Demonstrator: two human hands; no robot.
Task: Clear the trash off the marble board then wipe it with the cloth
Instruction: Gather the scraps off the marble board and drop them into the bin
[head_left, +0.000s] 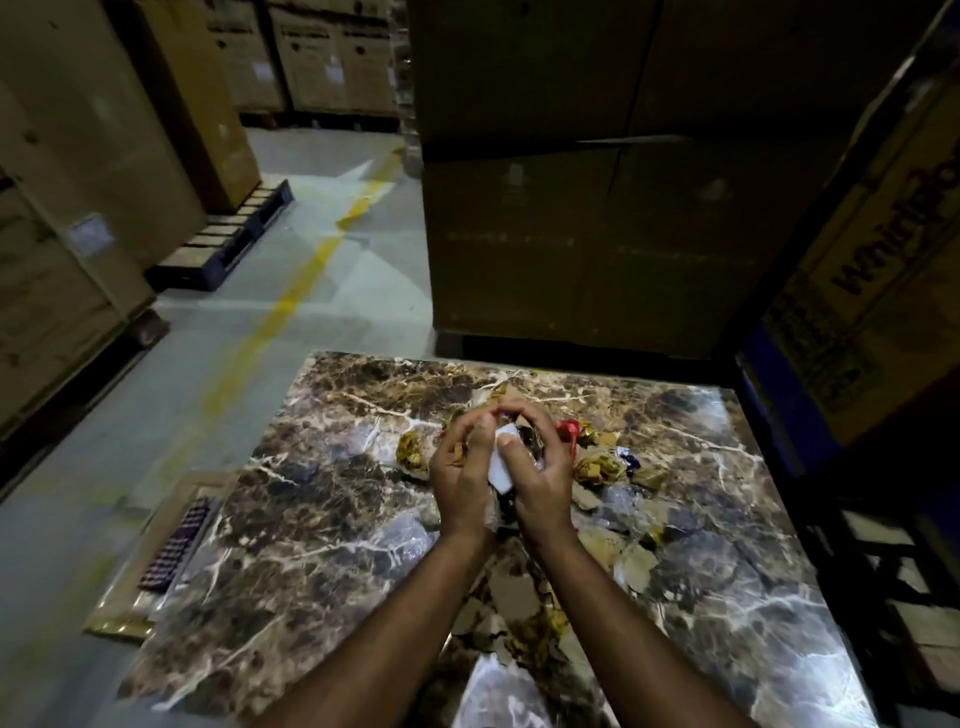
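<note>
Board: brown, white-veined polished marble slab (291, 525), lying flat, glossy with glare at its right and near edges.
Gathered trash: small white rectangular piece (503, 460) with dark crumpled wrappers, held above the board's middle between left hand (462, 478) and right hand (537, 467), fingers curled round the bundle.
Loose trash, far right: crumpled gold foil wrappers (597, 467), a red wrapper (568, 430), a gold ball (413, 451) left of the hands.
Loose trash, near: torn brown cardboard scraps (511, 597) and clear plastic, scattered on the board between the forearms.
</note>
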